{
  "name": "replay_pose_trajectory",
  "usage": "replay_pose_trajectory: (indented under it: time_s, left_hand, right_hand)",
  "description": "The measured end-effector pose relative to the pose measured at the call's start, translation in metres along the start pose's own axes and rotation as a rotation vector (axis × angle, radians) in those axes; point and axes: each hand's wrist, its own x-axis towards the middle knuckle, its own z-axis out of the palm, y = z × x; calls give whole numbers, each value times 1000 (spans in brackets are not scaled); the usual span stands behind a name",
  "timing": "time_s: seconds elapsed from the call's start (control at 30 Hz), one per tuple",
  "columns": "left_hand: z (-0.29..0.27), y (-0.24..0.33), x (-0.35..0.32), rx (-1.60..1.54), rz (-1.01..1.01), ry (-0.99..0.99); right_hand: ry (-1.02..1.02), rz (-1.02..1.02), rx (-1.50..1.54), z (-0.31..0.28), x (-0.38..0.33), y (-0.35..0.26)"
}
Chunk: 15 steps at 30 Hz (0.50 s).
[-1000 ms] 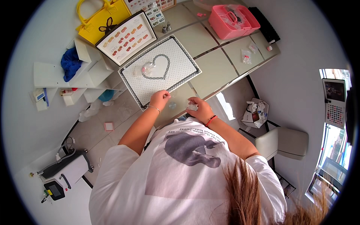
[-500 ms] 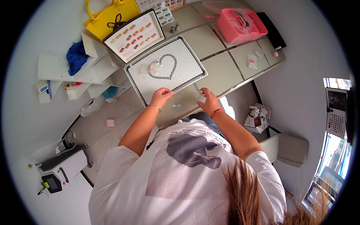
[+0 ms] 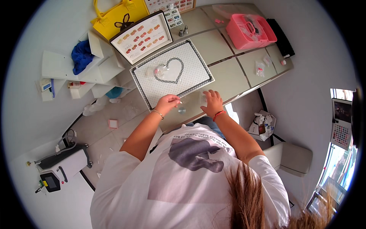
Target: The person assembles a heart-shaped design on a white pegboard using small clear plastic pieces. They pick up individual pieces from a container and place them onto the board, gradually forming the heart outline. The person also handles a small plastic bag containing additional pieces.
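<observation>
My left hand is closed in a pinch over the near edge of the table, beside the mat's front border. A tiny whitish thing shows at its fingertips, too small to name. Just to the right, my right hand rests with fingers apart at the table's front edge, next to a clear plastic bag. Between the hands lies a small round clear disc. The white dotted mat has a black lace border and heart, and a crumpled clear packet with something pink lies on it.
Behind the mat stand a framed colour chart and a yellow bag. A pink case and small clear packets are at the right. White shelves flank the left; a bin box and chair stand right.
The view has shifted slightly, so the table sits a little lower and further right. My right hand's fingers have straightened and come down by the clear bag. My left hand stays pinched.
</observation>
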Motion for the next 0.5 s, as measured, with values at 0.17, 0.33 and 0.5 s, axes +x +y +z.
replay_pose_trajectory:
  time_s: [0.17, 0.33, 0.5]
  left_hand:
    - [25, 8, 5, -38, 124, -134]
    - [38, 11, 11, -33, 142, -217]
    - [33, -6, 14, 139, 141, -125]
  right_hand:
    - [-129, -31, 555, -7, 1, -21]
    - [-329, 117, 881, 8, -1, -23]
    - [-299, 127, 830, 11, -8, -15]
